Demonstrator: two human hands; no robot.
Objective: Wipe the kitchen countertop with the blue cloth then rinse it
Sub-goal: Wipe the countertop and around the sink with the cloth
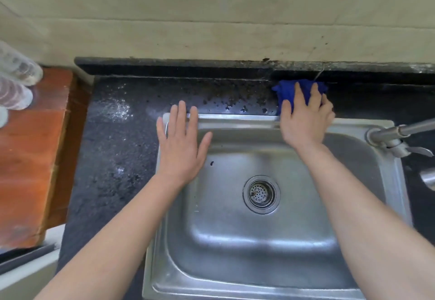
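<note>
The right grip [303,121] lies palm down on a crumpled deep-blue cloth [283,90]. Its fingers are spread and nearly straight and press the cloth down rather than closing round it. The cloth lies under and just beyond those fingertips, on the dark speckled stone surface [113,146], and its far edge touches the raised dark ledge [164,69] at the foot of the beige tiled wall [211,17]. The wrist of this grip crosses the back rim of the rectangular stainless-steel sink [235,119].

The left grip [181,144] is released, flat, fingers straight and a little apart, and holds nothing. It lies over the sink's back left corner, and its fingertips reach the strip of surface beyond the rim. Whether it rests on the metal or hovers just above cannot be told. Dark wet blotches mark the strip of surface between the two grips.

The round perforated drain strainer [261,193] sits in the basin, nearer the person than both grips and between the forearms. To the right of the right grip, a metal faucet [400,132] stands on the sink's rim. Well to the left of the left grip, past the surface's edge, there is a reddish-brown wooden top [28,158], with clear plastic bottles [16,76] standing at its far end.
</note>
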